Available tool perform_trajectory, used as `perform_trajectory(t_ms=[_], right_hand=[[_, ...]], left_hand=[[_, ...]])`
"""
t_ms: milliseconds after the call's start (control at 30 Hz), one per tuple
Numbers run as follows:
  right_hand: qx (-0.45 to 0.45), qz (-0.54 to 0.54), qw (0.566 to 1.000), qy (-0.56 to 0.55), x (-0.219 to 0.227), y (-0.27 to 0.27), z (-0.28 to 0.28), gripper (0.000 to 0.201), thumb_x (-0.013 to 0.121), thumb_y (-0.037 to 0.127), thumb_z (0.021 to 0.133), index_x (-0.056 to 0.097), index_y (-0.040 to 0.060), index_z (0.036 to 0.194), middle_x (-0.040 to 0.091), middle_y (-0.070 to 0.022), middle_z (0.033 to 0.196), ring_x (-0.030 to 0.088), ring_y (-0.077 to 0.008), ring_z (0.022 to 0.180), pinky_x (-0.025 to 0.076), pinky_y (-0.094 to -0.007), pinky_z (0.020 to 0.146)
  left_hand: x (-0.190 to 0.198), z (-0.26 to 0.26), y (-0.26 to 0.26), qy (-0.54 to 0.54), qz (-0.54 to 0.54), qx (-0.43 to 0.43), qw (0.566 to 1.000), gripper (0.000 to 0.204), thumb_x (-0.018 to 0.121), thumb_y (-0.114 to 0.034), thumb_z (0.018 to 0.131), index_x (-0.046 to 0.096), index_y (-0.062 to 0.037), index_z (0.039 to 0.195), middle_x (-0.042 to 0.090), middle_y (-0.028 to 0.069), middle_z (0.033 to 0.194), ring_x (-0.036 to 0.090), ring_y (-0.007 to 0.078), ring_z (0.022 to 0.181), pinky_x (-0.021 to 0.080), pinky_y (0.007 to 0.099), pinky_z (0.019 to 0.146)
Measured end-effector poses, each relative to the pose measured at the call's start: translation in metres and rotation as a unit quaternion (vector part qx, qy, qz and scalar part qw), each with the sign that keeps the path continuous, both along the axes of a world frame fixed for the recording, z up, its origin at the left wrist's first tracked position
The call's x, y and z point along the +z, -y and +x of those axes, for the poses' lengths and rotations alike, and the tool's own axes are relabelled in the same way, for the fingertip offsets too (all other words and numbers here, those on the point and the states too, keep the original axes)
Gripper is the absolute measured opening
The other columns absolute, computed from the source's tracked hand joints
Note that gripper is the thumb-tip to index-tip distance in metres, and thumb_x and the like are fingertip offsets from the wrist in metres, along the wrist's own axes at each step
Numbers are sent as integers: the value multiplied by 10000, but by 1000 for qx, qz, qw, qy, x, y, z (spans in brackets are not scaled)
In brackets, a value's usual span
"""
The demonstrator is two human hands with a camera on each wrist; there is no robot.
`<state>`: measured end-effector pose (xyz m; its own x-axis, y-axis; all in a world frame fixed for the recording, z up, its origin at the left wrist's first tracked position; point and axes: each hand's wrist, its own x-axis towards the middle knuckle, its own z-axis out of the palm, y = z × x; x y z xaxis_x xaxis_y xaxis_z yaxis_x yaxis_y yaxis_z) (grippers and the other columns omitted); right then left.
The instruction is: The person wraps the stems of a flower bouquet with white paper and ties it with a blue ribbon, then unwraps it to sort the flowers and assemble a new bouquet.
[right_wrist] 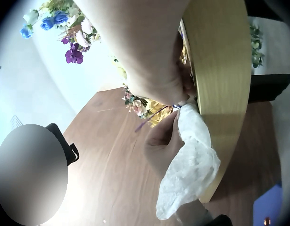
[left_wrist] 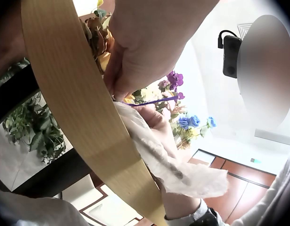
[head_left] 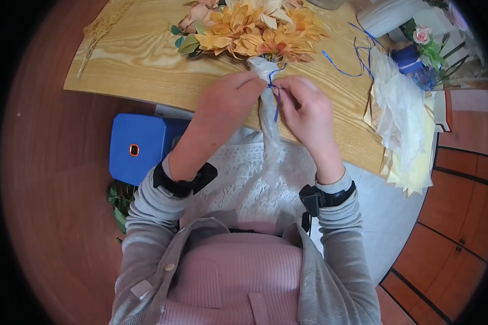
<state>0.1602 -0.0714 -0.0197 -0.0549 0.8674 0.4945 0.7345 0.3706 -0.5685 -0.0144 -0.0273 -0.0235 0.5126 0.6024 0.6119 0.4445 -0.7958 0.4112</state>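
Observation:
A bouquet of orange and peach artificial flowers [head_left: 255, 30] lies over the table edge, its stems bundled in white tissue wrapping [head_left: 268, 122]. Round the upper part of this wrapping runs a thin blue ribbon [head_left: 277, 111], whose ends stick out between the hands. From the left side, my left hand [head_left: 222, 105] pinches the ribbon close against the wrapped stems. My right hand [head_left: 312, 108] pinches it from the other side, thumb and forefinger together. In the right wrist view, the tissue wrapping [right_wrist: 189, 165] hangs below both hands, and the fingertips partly hide the ribbon's crossing.
The wooden table [head_left: 157, 70] has a curved front edge. At its right lie crumpled white and yellow wrapping sheets [head_left: 401, 124] and a loose blue ribbon [head_left: 344, 70], near a white vase [head_left: 387, 16]. A dried stem [head_left: 97, 35] lies at left; a blue box [head_left: 138, 146] stands below.

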Motion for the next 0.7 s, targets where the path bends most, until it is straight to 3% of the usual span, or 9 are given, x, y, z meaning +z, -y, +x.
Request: perform_trajectory(t_ms=[133,233,333,433,700], right_hand=[[-9,5,1000,29,3,1,-2,93,655,75,791,627,53,876,627,-102,794,620,-281,667,486,-348,570],[-18,-29,999,-8,-1,4,-4,99,643,66,803,613,49,896,619,-113,790,615,-283,651,483,-349,565],[-64,-78,990,-98,-1,7,-6,80,638,52,803,621,43,880,615,-121,784,611,-287,652,482,-350,568],[-53,-93,989,-99,0,7,-5,81,654,50,788,628,37,863,621,-117,792,615,-291,674,487,-348,584],[-9,-7,1000,-27,-5,1,0,93,649,63,796,635,48,886,636,-113,823,626,-290,704,494,-352,599]], left_hand=[[-2,3,0,38,-37,4,999,162,680,-12,743,656,-29,903,651,107,877,633,269,770,514,316,647],[0,5,6,81,-123,23,989,159,634,-32,739,622,-37,898,628,109,856,616,294,798,497,346,688],[-3,5,7,120,-144,35,982,145,635,-33,754,635,-44,898,639,99,864,615,291,788,496,339,702],[-7,2,5,68,-72,23,995,136,623,-31,766,640,-41,901,644,99,873,618,284,783,498,324,693],[0,4,8,32,-53,18,998,146,640,-19,758,646,-32,903,641,107,849,630,273,770,507,336,658]])
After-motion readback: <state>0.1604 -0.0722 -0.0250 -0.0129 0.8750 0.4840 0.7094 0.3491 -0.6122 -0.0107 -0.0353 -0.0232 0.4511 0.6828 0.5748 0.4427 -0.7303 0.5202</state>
